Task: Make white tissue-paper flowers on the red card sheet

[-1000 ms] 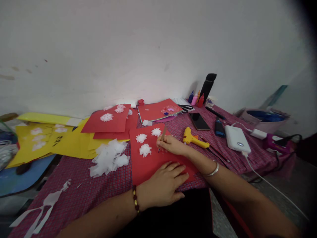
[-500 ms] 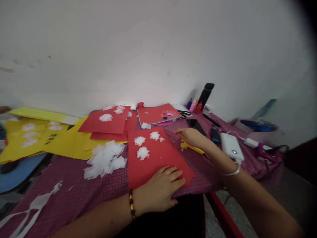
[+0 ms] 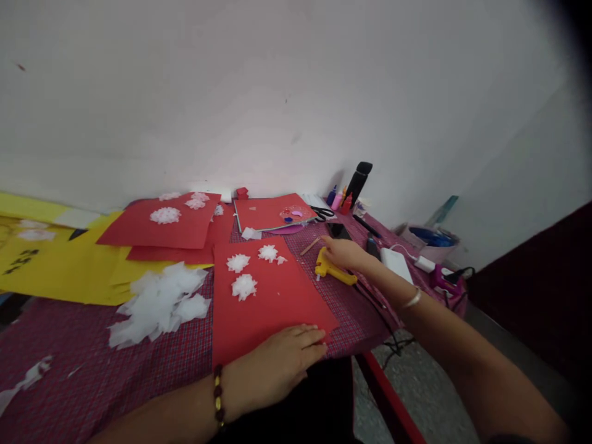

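My left hand (image 3: 280,364) lies flat with fingers stretched over the lower edge of a red sheet of paper (image 3: 268,311). Three white, fluffy paper flowers (image 3: 243,287) sit on the upper part of that sheet. My right hand (image 3: 346,254) is closed, with a thin brown stick (image 3: 311,246) poking out from its fingertips to the left. Just below it a yellow glue gun (image 3: 335,269) rests on the checked tablecloth, nozzle toward the red sheet. The right hand partly covers the gun's top, and whether they touch I cannot tell.
Loose white tissue paper pieces (image 3: 161,305) are heaped left of the sheet. Behind lie more red sheets (image 3: 139,228), yellow paper (image 3: 78,271), a paint palette (image 3: 296,214) and scissors (image 3: 322,213). A white power bank (image 3: 396,264) and cables are at the right.
My right hand now has a thin stick at its fingertips, and more of the glue gun shows. The left hand stays on the red sheet. The view has swung to the right.
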Motion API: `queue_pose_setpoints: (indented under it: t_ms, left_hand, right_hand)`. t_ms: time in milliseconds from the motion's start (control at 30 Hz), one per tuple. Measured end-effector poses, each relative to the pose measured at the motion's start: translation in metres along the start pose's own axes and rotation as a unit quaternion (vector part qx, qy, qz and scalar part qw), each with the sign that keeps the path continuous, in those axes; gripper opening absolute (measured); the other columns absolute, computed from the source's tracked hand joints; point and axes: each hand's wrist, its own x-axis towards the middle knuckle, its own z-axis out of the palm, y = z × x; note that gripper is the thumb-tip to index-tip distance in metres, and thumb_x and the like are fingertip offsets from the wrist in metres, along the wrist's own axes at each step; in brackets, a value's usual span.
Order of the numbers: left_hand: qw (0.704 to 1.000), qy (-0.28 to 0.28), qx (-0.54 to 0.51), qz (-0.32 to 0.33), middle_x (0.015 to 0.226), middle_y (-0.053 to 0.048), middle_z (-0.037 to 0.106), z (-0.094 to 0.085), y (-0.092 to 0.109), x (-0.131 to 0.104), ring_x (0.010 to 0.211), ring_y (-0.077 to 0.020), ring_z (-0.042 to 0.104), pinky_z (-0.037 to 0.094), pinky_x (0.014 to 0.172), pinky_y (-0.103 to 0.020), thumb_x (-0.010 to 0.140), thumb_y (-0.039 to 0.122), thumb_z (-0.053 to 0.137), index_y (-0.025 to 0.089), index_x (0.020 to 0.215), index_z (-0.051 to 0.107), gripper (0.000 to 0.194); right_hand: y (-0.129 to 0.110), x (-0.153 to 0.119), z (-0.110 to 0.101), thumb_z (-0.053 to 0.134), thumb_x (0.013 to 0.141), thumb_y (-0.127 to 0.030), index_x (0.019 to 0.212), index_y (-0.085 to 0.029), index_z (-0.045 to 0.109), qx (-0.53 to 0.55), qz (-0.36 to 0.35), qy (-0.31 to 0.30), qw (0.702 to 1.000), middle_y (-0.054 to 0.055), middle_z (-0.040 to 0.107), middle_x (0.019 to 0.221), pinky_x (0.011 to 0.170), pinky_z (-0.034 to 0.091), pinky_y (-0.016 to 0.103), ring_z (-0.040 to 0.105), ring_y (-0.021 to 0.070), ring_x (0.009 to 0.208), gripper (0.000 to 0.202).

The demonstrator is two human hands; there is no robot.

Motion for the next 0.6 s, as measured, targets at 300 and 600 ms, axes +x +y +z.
queue_pose_setpoints:
  t_ms: [300, 600]
  left_hand:
    - [0.972, 0.005, -0.235, -0.024, 0.113, -0.009, 0.069, -0.024, -0.008, 0.002, 0.100, -0.0218, 0.065, 0.050, 0.088, -0.033, 0.080, 0.041, 0.067, 0.018, 0.116, 0.063, 0.043]
    - [0.808, 0.497, -0.210, -0.237, 0.066, -0.001, 0.063, -0.088, -0.067, -0.016, 0.062, -0.0124, 0.058, 0.045, 0.058, -0.024, 0.090, 0.038, 0.047, 0.016, 0.068, 0.059, 0.034]
  right_hand:
    - [-0.009, -0.056, 0.029, 0.046, 0.085, -0.023, 0.111, -0.008, 0.058, -0.014, -0.009, 0.027, 0.999, 0.018, 0.064, 0.114, 0.089, 0.042, 0.033, 0.061, 0.0282, 0.106, 0.032]
    - [-0.005, -0.043, 0.013, 0.048, 0.083, -0.022, 0.104, -0.008, 0.058, 0.020, 0.049, 0.085, 0.995, 0.018, 0.064, 0.104, 0.071, 0.048, 0.034, 0.065, 0.0274, 0.087, 0.027]
